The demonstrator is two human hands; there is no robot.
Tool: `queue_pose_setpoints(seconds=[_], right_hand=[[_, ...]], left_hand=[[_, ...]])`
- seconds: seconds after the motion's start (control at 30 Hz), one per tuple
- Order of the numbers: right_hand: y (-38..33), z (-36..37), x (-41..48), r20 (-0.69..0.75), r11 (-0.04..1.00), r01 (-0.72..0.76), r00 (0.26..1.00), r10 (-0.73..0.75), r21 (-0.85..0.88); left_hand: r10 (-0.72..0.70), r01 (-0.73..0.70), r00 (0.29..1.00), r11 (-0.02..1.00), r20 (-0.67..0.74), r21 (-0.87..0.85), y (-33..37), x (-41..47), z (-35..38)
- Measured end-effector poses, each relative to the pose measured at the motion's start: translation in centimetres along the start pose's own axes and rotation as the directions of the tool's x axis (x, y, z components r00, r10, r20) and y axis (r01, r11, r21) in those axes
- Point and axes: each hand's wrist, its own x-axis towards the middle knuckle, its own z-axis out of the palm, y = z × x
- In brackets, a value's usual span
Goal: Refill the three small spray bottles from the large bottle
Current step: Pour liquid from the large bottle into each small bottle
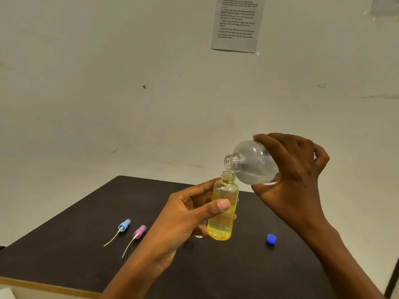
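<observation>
The left hand (190,214) holds a small yellow bottle (223,212). Its thumb is curled across the front and its fingers wrap round the back. The small bottle stands straight up and its top is open. I cannot tell if its bottom touches the surface (64,244) or is lifted a little above it. The right hand (295,175) grips a big clear bottle (252,162) round its fat end, with fingers over the top and the thumb under it. The big bottle is tipped on its side, with its open neck pointing down and to the left. Its mouth sits just above the mouth of the small bottle, very close to it. A little clear water lies along the low side of the big bottle. On the dark surface, left of the left hand, lie a light blue spray top (124,225) and a pink spray top (139,231). They lie side by side, each with a thin white tube. To the right, under the right arm, sits a blue cap (271,238). High on the pale wall (129,83) behind hangs a sheet of paper (237,22) with printed lines.
</observation>
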Motion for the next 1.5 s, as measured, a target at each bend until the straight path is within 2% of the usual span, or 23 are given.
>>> queue_pose_setpoints(seconds=[0.8,1.5], right_hand=[[0.25,-0.03,-0.13,0.003,0.999,0.031,1.000,-0.031,-0.041],[0.35,-0.10,0.10,0.005,0.998,0.038,0.999,-0.038,-0.041]], left_hand=[[-0.012,0.014,0.998,0.999,-0.056,0.032,0.04,-0.07,-0.03],[0.006,-0.006,1.000,1.000,-0.013,0.021,0.25,0.07,0.01]])
